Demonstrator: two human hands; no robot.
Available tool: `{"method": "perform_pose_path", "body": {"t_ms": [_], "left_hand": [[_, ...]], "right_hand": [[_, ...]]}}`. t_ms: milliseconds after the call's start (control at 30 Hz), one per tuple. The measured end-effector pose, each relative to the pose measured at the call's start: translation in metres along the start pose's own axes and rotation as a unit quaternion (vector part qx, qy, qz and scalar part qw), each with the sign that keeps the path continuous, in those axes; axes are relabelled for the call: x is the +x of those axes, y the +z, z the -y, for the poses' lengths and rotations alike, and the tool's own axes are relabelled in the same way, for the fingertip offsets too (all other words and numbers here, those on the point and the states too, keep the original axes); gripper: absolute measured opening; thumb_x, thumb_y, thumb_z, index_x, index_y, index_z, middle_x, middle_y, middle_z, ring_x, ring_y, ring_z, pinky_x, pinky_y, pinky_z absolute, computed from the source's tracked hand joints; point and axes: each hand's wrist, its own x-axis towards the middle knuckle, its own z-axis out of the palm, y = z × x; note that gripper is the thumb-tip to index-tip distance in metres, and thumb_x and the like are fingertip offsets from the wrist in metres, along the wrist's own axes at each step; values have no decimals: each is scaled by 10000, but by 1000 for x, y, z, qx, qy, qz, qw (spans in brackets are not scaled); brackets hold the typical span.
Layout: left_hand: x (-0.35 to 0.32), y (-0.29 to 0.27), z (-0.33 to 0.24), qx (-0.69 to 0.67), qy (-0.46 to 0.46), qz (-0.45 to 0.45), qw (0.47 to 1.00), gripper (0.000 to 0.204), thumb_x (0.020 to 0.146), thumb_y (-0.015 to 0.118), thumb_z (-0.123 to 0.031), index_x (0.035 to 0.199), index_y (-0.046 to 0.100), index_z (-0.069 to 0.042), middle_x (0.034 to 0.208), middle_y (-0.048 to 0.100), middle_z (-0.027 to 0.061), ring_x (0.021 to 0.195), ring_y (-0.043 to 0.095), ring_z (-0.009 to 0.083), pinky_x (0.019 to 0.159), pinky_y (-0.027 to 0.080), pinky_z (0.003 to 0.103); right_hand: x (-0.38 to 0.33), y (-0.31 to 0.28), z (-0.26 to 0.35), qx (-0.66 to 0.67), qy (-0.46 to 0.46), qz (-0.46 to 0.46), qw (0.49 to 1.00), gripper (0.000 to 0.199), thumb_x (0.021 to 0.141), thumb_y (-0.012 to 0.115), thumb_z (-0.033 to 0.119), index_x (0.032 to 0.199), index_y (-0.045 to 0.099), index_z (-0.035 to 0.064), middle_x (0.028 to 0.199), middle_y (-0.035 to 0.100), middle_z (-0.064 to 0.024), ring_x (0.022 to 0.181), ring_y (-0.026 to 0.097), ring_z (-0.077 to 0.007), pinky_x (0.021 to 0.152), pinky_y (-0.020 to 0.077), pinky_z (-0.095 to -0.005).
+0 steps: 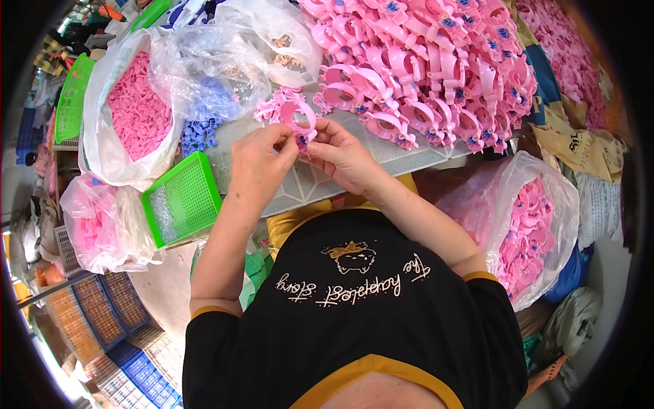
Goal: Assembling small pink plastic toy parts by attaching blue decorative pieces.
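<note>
Pink plastic ring piece (300, 117) sits above the grey tray (381, 153), pinched at its lower edge between fingertips of left hand (262, 160) and right hand (340, 157); heaped pink pieces (436, 61) lie just beyond, green basket (182, 198) to the left

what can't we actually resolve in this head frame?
- Head view: the small blue piece at the pink ring is mostly covered by the left hand and right hand.
- Green tray: contents too small to identify.
- Clear bags: glare blurs what's inside.
</note>
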Motion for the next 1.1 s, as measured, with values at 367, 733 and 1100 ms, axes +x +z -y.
{"method": "perform_pose_path", "body": {"t_ms": [367,733,1100], "left_hand": [[3,-10,-3,-24,5,1,1000,171,829,751,-31,999,735,-31,921,717,102,786,686,227,707,544,334],[17,-21,-1,109,159,139,971,170,877,720,-40,1044,713,-8,978,697,131,901,682,314,815,539,372],[157,21,49,364,101,45,925,196,886,643,-163,986,769,-52,944,747,144,976,696,364,842,524,496]], "right_hand": [[5,-6,0,47,13,2,999,316,1008,634,45,1308,546,85,1230,638,-61,1084,673,-176,995,559,-335],[2,-12,-6,31,6,15,999,308,1016,623,61,1315,552,83,1239,645,-48,1117,662,-181,1025,539,-351],[6,-1,6,49,32,2,998,387,1079,541,196,1426,467,42,1345,602,-107,1197,643,-266,1101,506,-470]]}}
